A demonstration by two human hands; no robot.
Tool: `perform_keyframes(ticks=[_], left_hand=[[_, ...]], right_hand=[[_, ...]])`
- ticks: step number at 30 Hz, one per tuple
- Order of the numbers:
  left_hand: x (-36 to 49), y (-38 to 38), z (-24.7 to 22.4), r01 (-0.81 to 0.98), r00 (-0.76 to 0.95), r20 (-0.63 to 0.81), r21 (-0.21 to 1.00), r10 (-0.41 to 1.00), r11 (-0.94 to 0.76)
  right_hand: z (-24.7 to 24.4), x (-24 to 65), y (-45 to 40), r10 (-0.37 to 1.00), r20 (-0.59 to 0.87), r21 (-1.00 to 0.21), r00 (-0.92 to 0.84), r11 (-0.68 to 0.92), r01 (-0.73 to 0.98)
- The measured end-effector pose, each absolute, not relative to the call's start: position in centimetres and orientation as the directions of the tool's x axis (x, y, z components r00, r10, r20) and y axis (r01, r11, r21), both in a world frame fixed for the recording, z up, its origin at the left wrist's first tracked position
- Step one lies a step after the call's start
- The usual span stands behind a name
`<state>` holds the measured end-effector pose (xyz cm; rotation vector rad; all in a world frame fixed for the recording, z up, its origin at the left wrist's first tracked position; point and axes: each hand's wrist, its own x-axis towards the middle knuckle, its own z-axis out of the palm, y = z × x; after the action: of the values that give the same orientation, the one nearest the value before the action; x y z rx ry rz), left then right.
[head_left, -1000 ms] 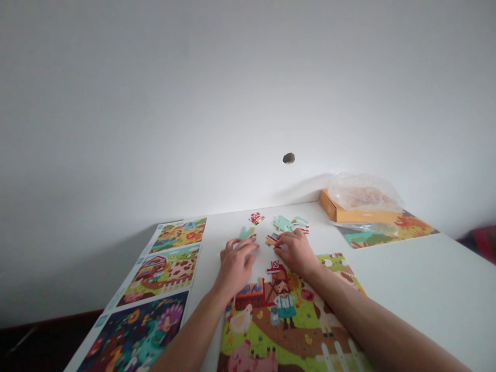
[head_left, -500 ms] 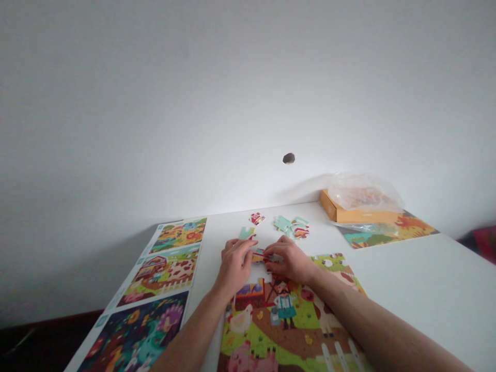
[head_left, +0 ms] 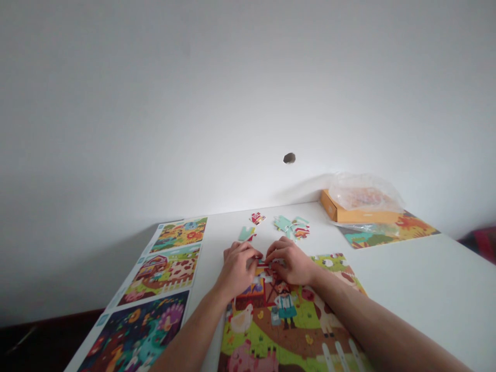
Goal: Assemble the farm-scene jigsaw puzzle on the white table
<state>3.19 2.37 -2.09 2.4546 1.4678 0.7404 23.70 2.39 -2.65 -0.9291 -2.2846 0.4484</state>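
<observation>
A partly assembled farm jigsaw puzzle (head_left: 267, 323) lies on the table below my hands, showing a farmer, a chicken, a pig and a cow. At its upper edge, both hands have their fingers closed on a red and yellow puzzle piece (head_left: 263, 268), partly covered by the fingers. My left hand (head_left: 239, 264) grips the piece from the left. From the right, my right hand (head_left: 289, 261) pinches it, its forearm passing over the puzzle's right side. Just beyond my left fingers rests a light green puzzle piece (head_left: 246, 233).
Behind the hands lie a red barn piece (head_left: 257, 218) and several pale green pieces (head_left: 284, 224). A sheet with three pictures (head_left: 166, 274) runs along the left edge. At the back right, an orange box (head_left: 360, 214) carries a clear plastic bag (head_left: 366, 191), beside a printed board (head_left: 418, 227).
The piece between my hands has come closer, down to the upper edge of the assembled puzzle. Both hands have shifted slightly with it, uncovering more of the light green piece behind.
</observation>
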Motion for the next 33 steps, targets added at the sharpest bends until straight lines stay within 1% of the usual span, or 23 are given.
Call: perform_keyframes(ticks=[6, 13, 20, 33], left_hand=[[3.25, 2.31, -2.07, 0.781, 0.379, 0.306, 0.400, 0.873, -0.479], [3.18, 2.25, -2.23, 0.774, 0.385, 0.310, 0.405, 0.869, -0.487], [3.08, 2.01, -2.07, 0.777, 0.398, 0.308, 0.387, 0.864, -0.496], [3.23, 1.99, -1.88, 0.781, 0.399, 0.298, 0.384, 0.867, -0.492]], right_hand=[[-2.99, 23.69, 2.48, 0.726, 0.428, -0.538, -0.538, 0.683, 0.494], [-3.24, 23.89, 2.73, 0.786, 0.435, -0.614, -0.439, 0.616, 0.494], [-3.34, 23.70, 2.66, 0.748, 0.438, -0.575, -0.499, 0.659, 0.485], [-3.40, 23.72, 2.83, 0.743, 0.433, -0.556, -0.510, 0.666, 0.498]])
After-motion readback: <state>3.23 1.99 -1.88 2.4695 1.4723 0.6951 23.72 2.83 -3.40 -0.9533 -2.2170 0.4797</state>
